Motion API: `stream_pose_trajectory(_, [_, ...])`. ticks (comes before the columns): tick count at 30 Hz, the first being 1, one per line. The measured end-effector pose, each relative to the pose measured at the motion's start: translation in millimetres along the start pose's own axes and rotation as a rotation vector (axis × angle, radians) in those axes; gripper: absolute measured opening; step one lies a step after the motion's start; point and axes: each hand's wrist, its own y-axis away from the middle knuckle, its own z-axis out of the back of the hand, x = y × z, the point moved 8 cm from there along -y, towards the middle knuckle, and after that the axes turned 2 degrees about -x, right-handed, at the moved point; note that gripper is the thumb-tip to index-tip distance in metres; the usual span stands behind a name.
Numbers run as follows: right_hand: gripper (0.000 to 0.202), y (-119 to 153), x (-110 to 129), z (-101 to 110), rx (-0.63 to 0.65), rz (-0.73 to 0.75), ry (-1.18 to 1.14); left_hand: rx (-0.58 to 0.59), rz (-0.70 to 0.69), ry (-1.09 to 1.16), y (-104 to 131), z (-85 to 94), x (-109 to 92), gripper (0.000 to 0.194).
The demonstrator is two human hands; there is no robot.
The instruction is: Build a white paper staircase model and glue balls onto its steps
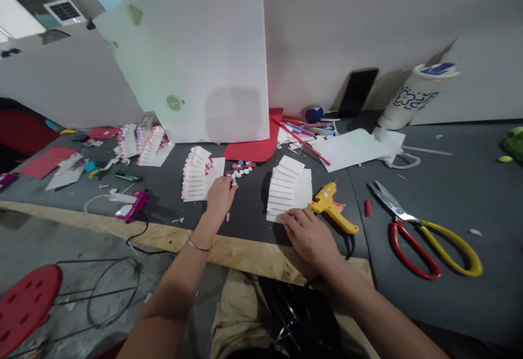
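My left hand (220, 194) is beside a row of small white round pieces (242, 172), its fingertips pinched on one small white piece (234, 183). My right hand (312, 235) lies with its fingers stretched out on the lower edge of a white card with fanned, overlapping paper strips (283, 187). A yellow glue gun (333, 206) lies just beyond the right hand. Left of my left hand is a similar fanned card with pink-tipped strips (195, 176). A small pink stick (227, 217) lies near my left wrist.
Large scissors (408, 223) with red and yellow handles lie at the right. A white cup (417, 97) and a phone (358, 92) stand at the back near pens (304, 129). A purple glue gun (133, 206) is at the left, its cord by the table edge. A red stool (28, 307) stands below.
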Motion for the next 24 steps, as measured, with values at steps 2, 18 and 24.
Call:
stream_pose_trajectory(2, [0.025,0,0,-1,0.016,0.0,0.007,-0.006,0.0,0.012,0,-2.2,-1,0.009])
stream_pose_trajectory(18, [0.025,8,-40,50,-0.114,-0.137,-0.026,0.277,0.325,1.427,23,9.5,-57,0.031])
stream_pose_trajectory(24, [0.04,32,-85,53,-0.035,-0.244,0.213,0.497,0.399,1.747,26,-6.6,-99,0.032])
